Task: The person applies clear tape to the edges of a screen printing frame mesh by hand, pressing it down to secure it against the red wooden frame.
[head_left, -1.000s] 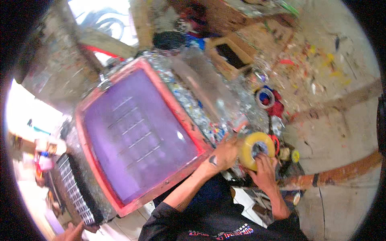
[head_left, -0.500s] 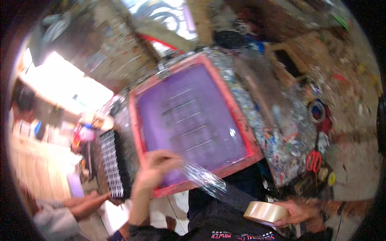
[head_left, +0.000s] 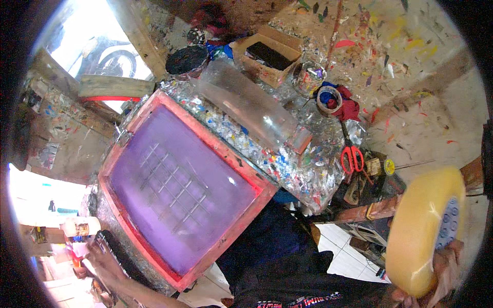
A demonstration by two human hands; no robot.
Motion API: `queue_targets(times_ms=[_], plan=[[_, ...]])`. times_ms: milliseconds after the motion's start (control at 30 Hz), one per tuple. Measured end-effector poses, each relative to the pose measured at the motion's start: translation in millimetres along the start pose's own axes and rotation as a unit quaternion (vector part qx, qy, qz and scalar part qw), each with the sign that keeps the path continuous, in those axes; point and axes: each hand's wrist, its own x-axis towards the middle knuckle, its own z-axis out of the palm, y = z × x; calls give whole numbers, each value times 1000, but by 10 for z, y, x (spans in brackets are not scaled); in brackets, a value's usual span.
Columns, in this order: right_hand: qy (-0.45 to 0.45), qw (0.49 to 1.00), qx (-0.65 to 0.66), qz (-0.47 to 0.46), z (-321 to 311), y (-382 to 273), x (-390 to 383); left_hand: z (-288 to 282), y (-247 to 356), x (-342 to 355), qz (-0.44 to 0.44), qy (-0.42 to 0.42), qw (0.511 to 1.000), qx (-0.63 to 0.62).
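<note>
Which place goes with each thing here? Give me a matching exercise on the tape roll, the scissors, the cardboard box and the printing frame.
Things:
1. tape roll
2. scissors
3. cardboard box
4. printing frame

Places:
A. at the far edge of the bench, open, with something dark inside
B. in the right hand, lower right
C. in the middle, its purple mesh facing up
D. right of the paint-spattered bench, red handles

Pairs: 1-B, 2-D, 3-A, 4-C
</note>
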Motion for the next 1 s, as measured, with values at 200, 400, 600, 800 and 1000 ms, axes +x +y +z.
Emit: queue_targets(times_ms=[200, 400, 600, 800, 1000], plan=[[36, 999, 9, 11, 214, -47, 100, 404, -171, -227, 78, -189, 978, -36], [48, 995, 67, 64, 1341, 239, 330, 552, -16, -356, 78, -186, 977, -69], [111, 982, 139, 63, 2307, -260, 709, 311, 233, -446, 70, -141, 985, -73], [220, 851, 464, 112, 1032, -749, 985, -16, 213, -348, 63, -142, 984, -85], [240, 641, 712, -157, 1377, -1290, 1529, -337, -300, 427, -35, -221, 961, -164]])
